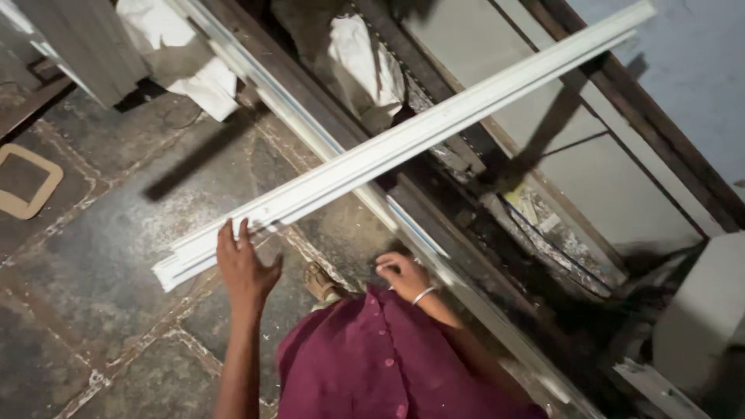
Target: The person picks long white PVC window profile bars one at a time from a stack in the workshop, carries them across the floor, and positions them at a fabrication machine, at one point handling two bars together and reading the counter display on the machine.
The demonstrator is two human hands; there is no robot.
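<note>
Closest to the camera is the maroon shirt [372, 365] of the person, and both arms come out from it. The right hand [403, 275], with a bangle [424, 295] on its wrist, is held near the chest with the fingers curled loosely; it grasps nothing that I can see. The left hand [244, 268] is stretched forward, fingers open and flat, and the fingertips touch the near end of the white strips [403, 143]; the hand is not closed around them. These strips are a long bundle that goes from the lower left, above the stone floor [101, 256], up to the upper right, where they cross over a long metal rail [326, 140]. Beside the right hand a foot in a sandal [320, 281] stands on the floor. Farther back white cloth [365, 70] lies against grey boards [605, 178], and a tan frame [27, 182] lies on the floor at the far left.
</note>
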